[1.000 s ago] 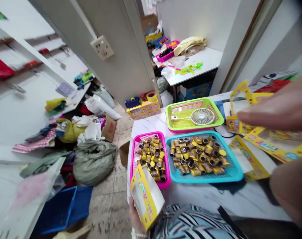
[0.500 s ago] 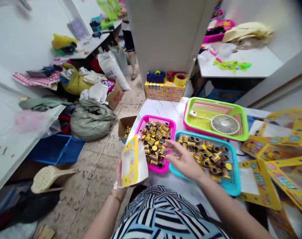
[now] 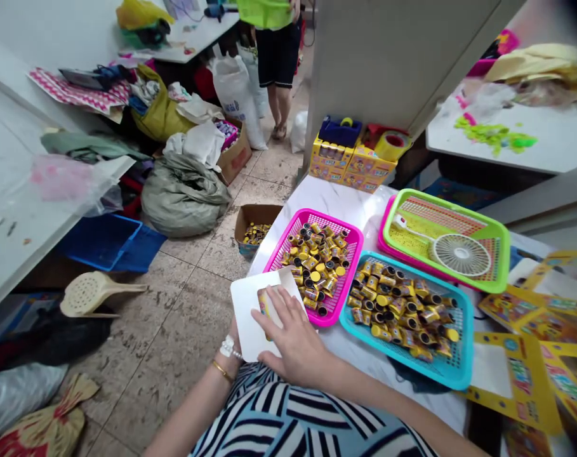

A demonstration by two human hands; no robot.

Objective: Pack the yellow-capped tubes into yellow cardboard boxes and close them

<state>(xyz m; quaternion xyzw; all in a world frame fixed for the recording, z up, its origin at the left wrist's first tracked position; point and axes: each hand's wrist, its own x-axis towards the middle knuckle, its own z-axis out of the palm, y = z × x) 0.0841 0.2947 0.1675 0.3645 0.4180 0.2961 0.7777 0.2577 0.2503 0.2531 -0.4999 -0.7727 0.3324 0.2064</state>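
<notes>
The right hand (image 3: 292, 339) has moved onto the white box (image 3: 245, 317), its fingers (image 3: 278, 311) flat and open on top. The box sits just beside the pink tray (image 3: 336, 220). The left hand (image 3: 234, 333) is under it, fingers hidden, so I can't tell their grip.

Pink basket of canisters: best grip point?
Far rim of the pink basket, from above: that edge is free, with tabletop behind it. The white card crowds the near corner, the blue basket the right side. Two hands, level: it's heaped with canisters.

Matt white card (image 3: 244, 317), glossy marble-patterned tabletop (image 3: 338, 197)
</notes>
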